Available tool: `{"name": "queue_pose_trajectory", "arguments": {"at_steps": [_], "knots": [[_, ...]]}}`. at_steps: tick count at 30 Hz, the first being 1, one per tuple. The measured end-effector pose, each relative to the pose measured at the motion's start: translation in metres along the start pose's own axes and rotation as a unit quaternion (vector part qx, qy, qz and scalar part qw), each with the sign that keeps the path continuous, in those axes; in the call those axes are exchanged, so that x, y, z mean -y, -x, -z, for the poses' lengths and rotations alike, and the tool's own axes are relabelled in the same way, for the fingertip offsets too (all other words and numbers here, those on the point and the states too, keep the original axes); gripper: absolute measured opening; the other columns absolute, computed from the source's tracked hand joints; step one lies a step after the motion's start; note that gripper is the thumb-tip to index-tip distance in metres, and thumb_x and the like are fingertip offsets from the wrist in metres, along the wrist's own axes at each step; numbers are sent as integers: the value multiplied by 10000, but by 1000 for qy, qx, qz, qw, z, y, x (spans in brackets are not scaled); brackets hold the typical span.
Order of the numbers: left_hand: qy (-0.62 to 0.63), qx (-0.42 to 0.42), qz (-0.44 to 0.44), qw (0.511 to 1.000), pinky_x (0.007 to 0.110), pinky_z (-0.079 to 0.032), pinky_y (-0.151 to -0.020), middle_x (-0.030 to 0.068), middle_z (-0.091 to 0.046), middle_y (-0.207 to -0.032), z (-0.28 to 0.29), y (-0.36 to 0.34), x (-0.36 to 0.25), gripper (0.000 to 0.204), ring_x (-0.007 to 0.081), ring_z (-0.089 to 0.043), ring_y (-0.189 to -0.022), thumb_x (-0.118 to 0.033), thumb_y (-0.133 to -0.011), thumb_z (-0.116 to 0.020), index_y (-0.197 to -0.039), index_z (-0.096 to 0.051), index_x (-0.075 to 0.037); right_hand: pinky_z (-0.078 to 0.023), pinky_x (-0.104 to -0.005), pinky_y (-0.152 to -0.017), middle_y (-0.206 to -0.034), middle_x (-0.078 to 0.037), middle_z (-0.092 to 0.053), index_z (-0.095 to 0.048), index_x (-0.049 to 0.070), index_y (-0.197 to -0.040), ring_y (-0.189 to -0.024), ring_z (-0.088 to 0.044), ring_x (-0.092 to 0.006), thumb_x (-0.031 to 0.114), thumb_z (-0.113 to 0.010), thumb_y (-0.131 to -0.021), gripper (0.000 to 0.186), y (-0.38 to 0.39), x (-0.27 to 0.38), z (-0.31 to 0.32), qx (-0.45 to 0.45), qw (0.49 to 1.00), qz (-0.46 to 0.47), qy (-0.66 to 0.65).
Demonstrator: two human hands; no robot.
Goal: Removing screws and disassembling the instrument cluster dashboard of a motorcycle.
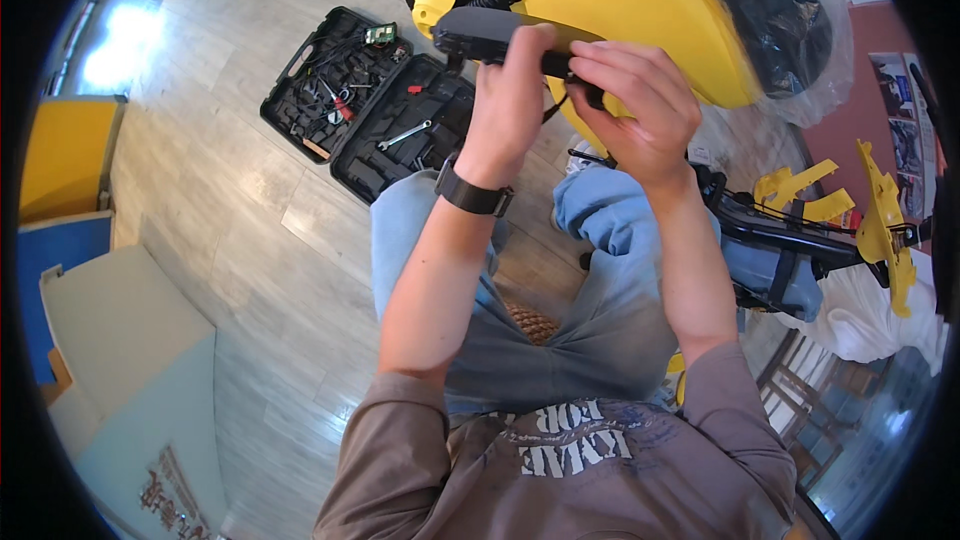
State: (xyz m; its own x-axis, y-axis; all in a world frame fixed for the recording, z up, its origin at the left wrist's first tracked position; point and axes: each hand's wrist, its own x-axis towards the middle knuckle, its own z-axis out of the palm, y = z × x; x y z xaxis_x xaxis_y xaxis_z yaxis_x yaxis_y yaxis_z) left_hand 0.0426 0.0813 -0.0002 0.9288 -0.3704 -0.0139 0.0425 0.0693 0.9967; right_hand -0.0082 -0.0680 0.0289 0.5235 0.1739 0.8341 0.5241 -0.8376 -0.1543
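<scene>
A long, dark plastic part with a smooth grey-black top (485, 28) is held up in front of the yellow machine body (620, 15). My left hand (512, 90) grips it from below, thumb laid over its near side; a black watch (474, 190) is on that wrist. At the part's right end, my right hand (640, 105) has its fingers and thumb closed on a small black piece. What kind of piece it is, and whether it is joined to the long part, I cannot tell. A thin black cable hangs between the hands.
An open black tool case (345, 165) lies on the floor, with a combination wrench (405, 135), a green circuit board (380, 35) and several tools. To the right stands a black frame (780, 235) with yellow panels (880, 225). Boxes (120, 300) line the left side.
</scene>
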Motion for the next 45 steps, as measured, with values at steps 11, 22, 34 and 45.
{"name": "queue_pose_trajectory", "arguments": {"at_steps": [11, 22, 34, 45], "knots": [[290, 12, 232, 928, 279, -319, -636, -77, -561, -714, 2, -9, -15, 287, 76, -461, -641, -461, -933, -506, -833, -582, -203, -579, -357, -798, -1018, -42, -761, -751, 92, -1008, -918, -701, -262, -1, -804, -586, 436, 0, -4, 2, 31, 998, -51, -34], [291, -77, 243, 922, 313, -485, -857, 26, -690, -1010, 12, -13, -13, 327, 156, -652, -970, -405, -940, -558, -1083, -645, -124, -573, -346, -833, -1033, -8, -766, -745, 110, -960, -949, -691, -247, -24, -795, -579, 407, 2, -6, 2, 17, 998, -56, -27], [300, -35, 120, 946, 359, -460, -1006, 77, -673, -1204, 3, -5, -3, 379, 201, -630, -1133, -300, -992, -489, -1232, -609, -34, -447, -230, -688, -823, 20, -598, -662, 47, -903, -756, -540, -75, 461, -562, -988, 435, 5, -36, 29, 191, 688, -571, -405], [300, 9, 129, 945, 379, -446, -1033, 98, -671, -1221, -2, -2, -9, 442, 227, -624, -1150, -343, -987, -492, -1276, -591, -24, -355, -188, -550, -768, 72, -600, -753, 86, -917, -659, -502, -19, 477, -748, -867, 395, 2, -23, 34, 197, 608, -585, -499]]}}
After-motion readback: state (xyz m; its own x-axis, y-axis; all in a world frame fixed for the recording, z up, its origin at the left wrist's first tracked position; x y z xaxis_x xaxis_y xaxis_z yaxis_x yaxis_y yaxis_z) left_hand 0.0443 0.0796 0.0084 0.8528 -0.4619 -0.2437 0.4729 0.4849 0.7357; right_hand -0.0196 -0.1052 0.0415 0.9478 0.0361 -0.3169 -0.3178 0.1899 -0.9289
